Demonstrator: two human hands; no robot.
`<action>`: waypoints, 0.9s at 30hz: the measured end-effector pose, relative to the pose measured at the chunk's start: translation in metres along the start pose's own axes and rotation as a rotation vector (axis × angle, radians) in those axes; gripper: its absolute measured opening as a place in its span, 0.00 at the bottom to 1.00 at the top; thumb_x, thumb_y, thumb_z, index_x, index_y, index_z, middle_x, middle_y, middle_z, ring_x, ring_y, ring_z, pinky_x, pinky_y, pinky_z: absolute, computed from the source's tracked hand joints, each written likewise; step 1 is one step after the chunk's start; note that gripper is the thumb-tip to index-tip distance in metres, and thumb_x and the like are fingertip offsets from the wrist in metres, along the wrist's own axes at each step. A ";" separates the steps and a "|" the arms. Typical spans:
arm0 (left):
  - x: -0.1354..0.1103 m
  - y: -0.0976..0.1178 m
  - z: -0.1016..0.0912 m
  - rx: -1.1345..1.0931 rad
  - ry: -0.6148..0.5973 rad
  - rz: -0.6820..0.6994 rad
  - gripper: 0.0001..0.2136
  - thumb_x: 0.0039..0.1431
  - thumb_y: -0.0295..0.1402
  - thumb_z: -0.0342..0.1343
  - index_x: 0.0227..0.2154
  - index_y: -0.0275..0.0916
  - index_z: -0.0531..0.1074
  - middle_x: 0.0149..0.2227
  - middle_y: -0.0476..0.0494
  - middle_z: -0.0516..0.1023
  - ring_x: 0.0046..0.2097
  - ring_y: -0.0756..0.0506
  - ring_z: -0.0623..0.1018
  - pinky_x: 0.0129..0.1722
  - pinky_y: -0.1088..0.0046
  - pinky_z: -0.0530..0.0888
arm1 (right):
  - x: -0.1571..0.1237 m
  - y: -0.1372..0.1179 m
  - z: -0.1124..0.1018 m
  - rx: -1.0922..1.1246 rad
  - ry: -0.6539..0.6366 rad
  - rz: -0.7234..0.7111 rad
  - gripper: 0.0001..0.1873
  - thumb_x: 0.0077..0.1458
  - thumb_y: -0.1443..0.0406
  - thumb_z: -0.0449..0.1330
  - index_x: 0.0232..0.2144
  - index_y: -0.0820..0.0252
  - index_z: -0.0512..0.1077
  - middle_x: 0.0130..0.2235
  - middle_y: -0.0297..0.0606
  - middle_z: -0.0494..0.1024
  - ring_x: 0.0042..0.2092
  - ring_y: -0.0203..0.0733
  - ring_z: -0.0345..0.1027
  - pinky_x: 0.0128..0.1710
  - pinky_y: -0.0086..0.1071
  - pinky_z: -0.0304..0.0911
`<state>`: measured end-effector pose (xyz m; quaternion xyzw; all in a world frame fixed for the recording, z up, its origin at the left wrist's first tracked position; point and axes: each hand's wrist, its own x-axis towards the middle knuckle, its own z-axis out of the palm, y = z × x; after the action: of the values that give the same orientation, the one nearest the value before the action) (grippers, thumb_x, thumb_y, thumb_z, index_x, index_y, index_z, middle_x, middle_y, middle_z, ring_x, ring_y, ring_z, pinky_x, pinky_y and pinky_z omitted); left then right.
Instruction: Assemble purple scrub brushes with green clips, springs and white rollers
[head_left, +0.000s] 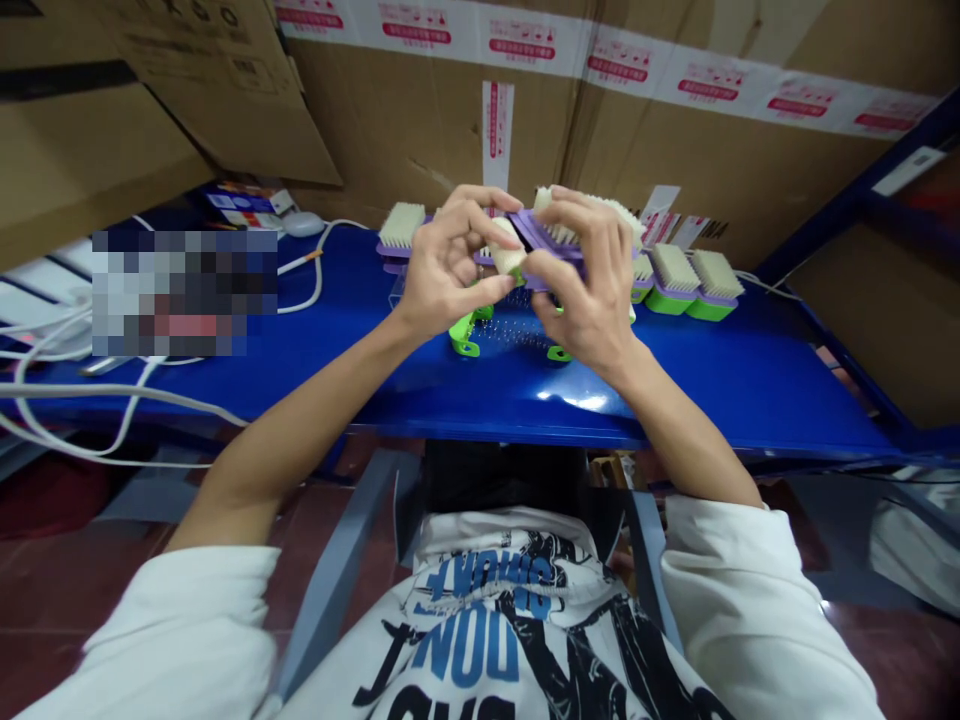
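Above the blue table, both my hands are raised close together. My left hand (442,270) pinches a short cream cylindrical piece (504,248) with a bit of green at its lower end. In my right hand (596,280) is a purple-backed brush (551,240), tilted, its cream bristles partly covered by my fingers. The cylinder is right beside the brush's purple body; whether they touch I cannot tell. Below the hands lie a green curved plastic part (463,335), another green piece (559,353) and many tiny shiny bits (514,332).
More brush blocks, purple and cream (405,228) at left and green-based (673,280) at right, stand along the back. Cardboard (420,120) walls the table's rear. White cables (142,400) and a blurred-out patch (184,292) occupy the left, near a white rounded object (302,224).
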<state>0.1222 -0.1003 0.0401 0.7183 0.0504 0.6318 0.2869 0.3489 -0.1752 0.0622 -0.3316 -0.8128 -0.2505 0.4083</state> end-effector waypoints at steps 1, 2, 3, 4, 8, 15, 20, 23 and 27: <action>0.002 0.003 -0.001 -0.018 0.012 -0.001 0.24 0.60 0.58 0.88 0.43 0.46 0.88 0.59 0.38 0.83 0.59 0.31 0.88 0.61 0.47 0.90 | 0.004 0.004 -0.007 0.006 -0.026 0.008 0.25 0.81 0.64 0.57 0.72 0.36 0.77 0.77 0.42 0.77 0.81 0.62 0.70 0.78 0.67 0.70; 0.003 0.006 -0.003 -0.041 0.028 -0.004 0.22 0.61 0.56 0.87 0.44 0.47 0.89 0.59 0.38 0.84 0.60 0.31 0.87 0.61 0.48 0.90 | 0.009 0.010 -0.014 0.028 -0.048 0.014 0.28 0.80 0.63 0.60 0.76 0.37 0.74 0.79 0.44 0.76 0.81 0.64 0.71 0.78 0.67 0.71; 0.004 0.009 -0.006 -0.073 0.048 -0.023 0.21 0.62 0.55 0.87 0.45 0.48 0.89 0.59 0.39 0.84 0.61 0.31 0.86 0.60 0.48 0.91 | 0.016 0.019 -0.022 0.069 -0.070 0.015 0.31 0.79 0.59 0.64 0.79 0.39 0.71 0.79 0.46 0.75 0.80 0.66 0.71 0.79 0.68 0.70; 0.005 0.013 -0.008 -0.113 0.071 -0.057 0.20 0.61 0.53 0.87 0.45 0.49 0.89 0.60 0.40 0.85 0.62 0.30 0.86 0.58 0.48 0.93 | 0.026 0.029 -0.029 0.135 -0.097 0.017 0.36 0.76 0.54 0.69 0.80 0.41 0.69 0.79 0.48 0.75 0.79 0.68 0.72 0.80 0.69 0.69; 0.011 0.031 -0.022 -0.249 0.161 -0.284 0.22 0.63 0.52 0.85 0.46 0.46 0.83 0.63 0.41 0.84 0.67 0.24 0.84 0.54 0.43 0.95 | 0.072 0.078 -0.043 0.630 -0.345 0.232 0.58 0.54 0.41 0.86 0.79 0.43 0.70 0.67 0.47 0.85 0.66 0.64 0.84 0.64 0.58 0.85; 0.023 0.022 -0.061 -0.128 0.316 -0.354 0.14 0.74 0.47 0.78 0.54 0.54 0.82 0.62 0.50 0.86 0.78 0.28 0.77 0.71 0.41 0.88 | 0.116 0.070 -0.006 1.165 -0.433 0.673 0.26 0.52 0.53 0.86 0.48 0.50 0.83 0.52 0.37 0.92 0.46 0.48 0.87 0.35 0.37 0.84; 0.024 0.000 -0.081 0.026 0.330 -0.174 0.25 0.69 0.63 0.80 0.59 0.57 0.86 0.67 0.49 0.84 0.70 0.31 0.82 0.64 0.46 0.91 | 0.132 0.049 0.012 1.155 -0.447 0.794 0.29 0.49 0.42 0.82 0.42 0.55 0.83 0.45 0.44 0.91 0.38 0.47 0.83 0.27 0.37 0.77; 0.027 -0.004 -0.087 0.036 0.306 -0.094 0.28 0.64 0.66 0.83 0.52 0.52 0.87 0.56 0.45 0.86 0.52 0.36 0.88 0.46 0.56 0.92 | 0.139 0.052 0.013 1.200 -0.551 0.812 0.36 0.46 0.40 0.80 0.49 0.55 0.84 0.48 0.48 0.93 0.38 0.47 0.85 0.24 0.33 0.72; 0.034 -0.014 -0.109 -0.043 0.477 -0.096 0.16 0.89 0.54 0.63 0.50 0.47 0.78 0.48 0.44 0.85 0.46 0.41 0.87 0.29 0.66 0.77 | 0.142 0.078 0.018 1.190 -0.539 0.858 0.34 0.48 0.47 0.80 0.52 0.58 0.81 0.51 0.46 0.92 0.44 0.47 0.86 0.26 0.32 0.75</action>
<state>0.0311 -0.0359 0.0669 0.5393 0.1372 0.7702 0.3116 0.3342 -0.0649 0.1804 -0.3915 -0.6823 0.4964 0.3672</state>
